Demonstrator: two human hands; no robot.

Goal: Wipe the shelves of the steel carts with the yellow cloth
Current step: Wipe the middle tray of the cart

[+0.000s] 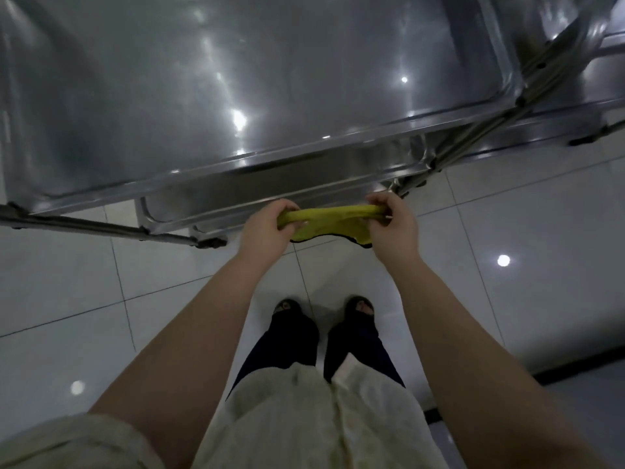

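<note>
Pale cream woven tunic (287,421) fills the bottom of the head-camera view. Two bare forearms (189,333) reach forward over dark trousers (297,336) and black open-toed sandals (287,308) planted on a glossy white tiled floor (101,282). Between the hands hangs the yellow cloth with a dark stitched edge (324,223). It is bunched into a rope along its top and pulled taut in the air, just in front of the cart and touching no shelf. The left hand (267,231) has its fingers (291,207) curled tight round one end. The right hand (394,228) pinches the other end, fingers (375,199) folded over the fabric. Held this way, the cloth looks stretched or twisted, likely to shake it out or to refold it for a fresh wiping face.

Beyond the hands stands a polished steel cart (253,160). Its broad rimmed top shelf (236,79) mirrors ceiling lights, and a lower shelf (287,184) shows beneath the near rim. A second steel cart (608,49) stands close at upper right, past a slanting corner post (507,106). No wiping is under way at this moment. The next move would seem to call for spreading the cloth flat on a shelf under one palm.
</note>
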